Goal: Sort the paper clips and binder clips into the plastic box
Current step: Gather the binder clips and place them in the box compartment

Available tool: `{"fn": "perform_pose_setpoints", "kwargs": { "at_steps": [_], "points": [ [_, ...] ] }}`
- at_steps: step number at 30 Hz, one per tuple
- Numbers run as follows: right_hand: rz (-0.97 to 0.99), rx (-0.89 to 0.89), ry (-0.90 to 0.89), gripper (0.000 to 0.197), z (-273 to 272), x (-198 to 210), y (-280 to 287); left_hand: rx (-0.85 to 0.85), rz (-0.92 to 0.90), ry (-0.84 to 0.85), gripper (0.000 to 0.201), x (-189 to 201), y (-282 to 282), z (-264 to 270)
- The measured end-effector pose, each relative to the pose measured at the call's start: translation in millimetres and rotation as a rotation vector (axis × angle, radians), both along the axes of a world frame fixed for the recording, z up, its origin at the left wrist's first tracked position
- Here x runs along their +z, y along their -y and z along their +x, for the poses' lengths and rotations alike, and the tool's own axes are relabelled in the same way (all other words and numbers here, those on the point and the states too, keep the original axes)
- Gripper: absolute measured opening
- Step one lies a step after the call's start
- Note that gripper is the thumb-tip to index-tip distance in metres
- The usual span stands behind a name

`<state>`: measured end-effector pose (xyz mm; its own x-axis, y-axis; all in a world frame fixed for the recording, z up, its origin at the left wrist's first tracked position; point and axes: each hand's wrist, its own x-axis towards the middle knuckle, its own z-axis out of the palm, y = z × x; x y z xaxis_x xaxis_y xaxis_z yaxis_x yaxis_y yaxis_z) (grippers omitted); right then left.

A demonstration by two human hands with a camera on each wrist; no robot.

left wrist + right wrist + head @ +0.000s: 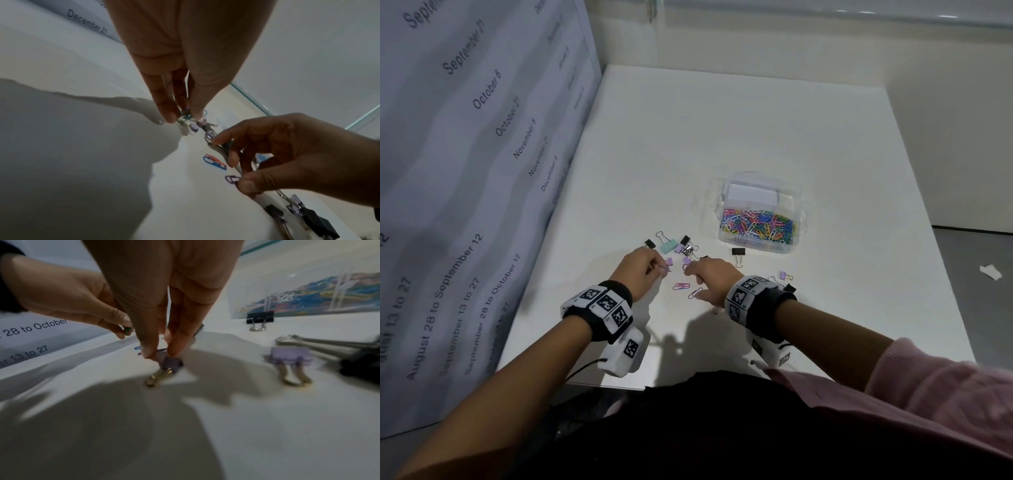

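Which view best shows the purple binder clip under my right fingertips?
Right wrist: the purple binder clip sits sharp at the right hand's fingertips. In head view the hand mostly hides it; in left wrist it is small and blurred.

Both forearms reach forward, marker bands on wrists. Left hand (642,265) low, fingertips (171,116) pinched together, pointing down. Right hand (710,279) likewise, fingertips (147,352) pinched and pointing down.

Clear plastic box (756,245) – colourful paper clips (758,226) inside; binder clips (681,248) loose beside.

Clear glossy plastic box (760,240) on matt white table (722,137).
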<state>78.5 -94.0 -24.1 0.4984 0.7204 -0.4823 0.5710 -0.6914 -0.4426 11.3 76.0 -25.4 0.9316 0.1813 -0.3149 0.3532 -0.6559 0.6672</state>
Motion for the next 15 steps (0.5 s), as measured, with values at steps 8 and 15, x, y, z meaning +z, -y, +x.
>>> {"fn": "perform_pose_setpoints", "kwargs": {
  "at_steps": [8, 15],
  "points": [
    [0.046, 0.005, 0.023, 0.043, -4, -3, -21, 0.061, -0.047, -0.054, 0.007, -7, 5, -7],
    [0.037, 0.048, 0.031, 0.024, -4, -3, -17, 0.093, -0.066, -0.048, 0.004, -15, 12, -5]
  ]
}}
